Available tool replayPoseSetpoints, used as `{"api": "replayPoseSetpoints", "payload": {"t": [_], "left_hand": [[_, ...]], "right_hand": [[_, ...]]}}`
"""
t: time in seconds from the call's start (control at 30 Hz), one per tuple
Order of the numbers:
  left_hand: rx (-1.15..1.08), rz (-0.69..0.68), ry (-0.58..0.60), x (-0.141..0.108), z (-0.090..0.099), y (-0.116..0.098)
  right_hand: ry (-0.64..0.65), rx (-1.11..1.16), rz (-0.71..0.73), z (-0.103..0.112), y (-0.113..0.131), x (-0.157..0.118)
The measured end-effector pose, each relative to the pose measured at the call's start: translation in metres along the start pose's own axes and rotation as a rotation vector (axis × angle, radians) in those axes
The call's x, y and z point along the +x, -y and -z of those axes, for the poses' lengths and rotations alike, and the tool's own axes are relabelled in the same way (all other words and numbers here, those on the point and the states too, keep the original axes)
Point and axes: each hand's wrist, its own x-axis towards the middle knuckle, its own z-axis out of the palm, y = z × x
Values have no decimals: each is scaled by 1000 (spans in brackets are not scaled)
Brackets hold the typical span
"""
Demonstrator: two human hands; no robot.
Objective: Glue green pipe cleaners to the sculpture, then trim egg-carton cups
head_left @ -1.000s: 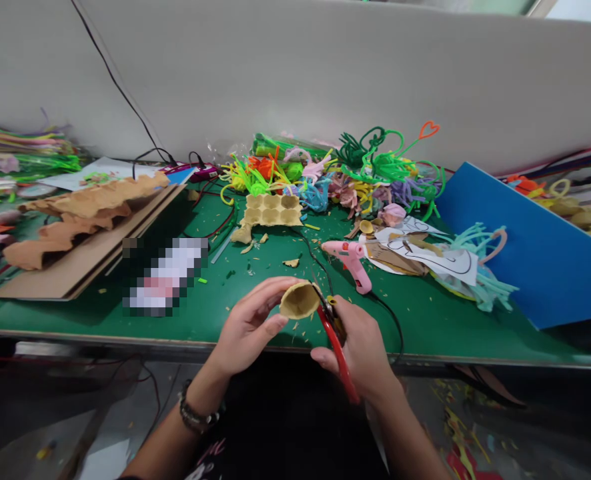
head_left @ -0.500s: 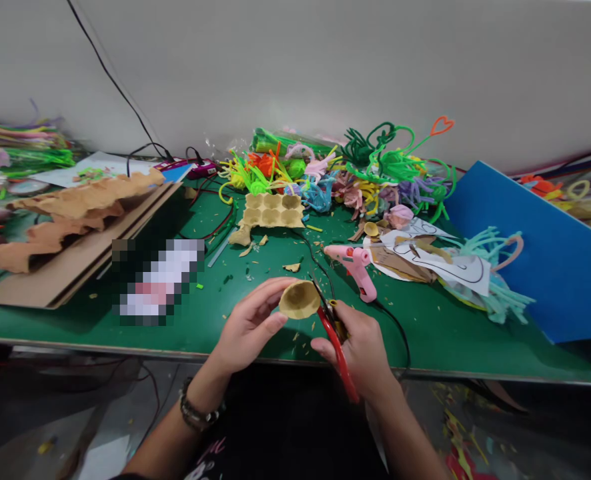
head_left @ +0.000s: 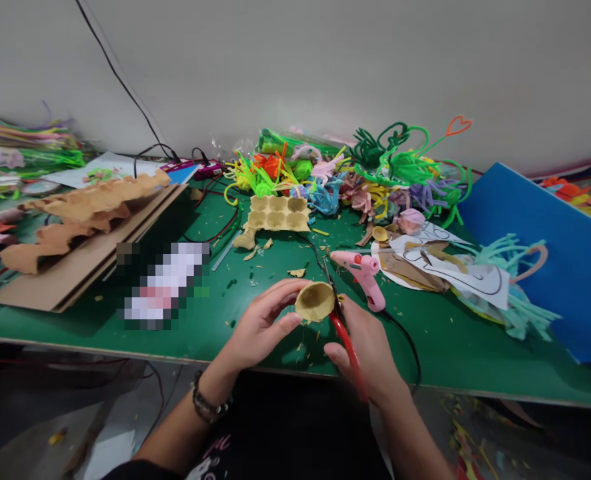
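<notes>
Between the fingers and thumb of my left hand (head_left: 265, 323) is a cup cut from an egg carton (head_left: 315, 302), its hollow side facing me. My right hand (head_left: 368, 350) is closed round red-handled scissors (head_left: 346, 343). Their dark blades point up and away, right at the cup's right rim. Past my hands sits the rest of a tan egg carton (head_left: 278, 215) with a torn left edge. A second small cup (head_left: 380, 233) lies farther right. Small cut scraps (head_left: 297, 273) are scattered on the green table (head_left: 260, 273).
A pink glue gun (head_left: 360, 267) with a black cord lies just beyond my right hand. Colourful pipe cleaners (head_left: 320, 180) are heaped at the back. Cardboard sheets (head_left: 60, 287) stick out at left; a blue board (head_left: 530, 267) leans at right, beside paper cutouts (head_left: 455, 263).
The whole scene has shifted slightly right with the camera's turn. Both hands still hold the cup and the scissors, with the blades at the cup's rim.
</notes>
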Motion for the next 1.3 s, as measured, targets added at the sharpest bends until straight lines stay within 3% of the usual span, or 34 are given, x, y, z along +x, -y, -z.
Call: {"api": "replayPoseSetpoints", "payload": {"t": [0.53, 0.87, 1.03, 1.3], "left_hand": [[36, -31, 28, -14, -3, -9], [68, 1, -22, -22, -8, -15], [134, -35, 38, -24, -6, -16], [187, -72, 2, -24, -5, -20]], "right_hand": [[-118, 87, -8, 0, 10, -13], [-29, 66, 9, 5, 17, -21], [-57, -17, -3, 4, 16, -23], [-107, -112, 57, 5, 15, -21]]}}
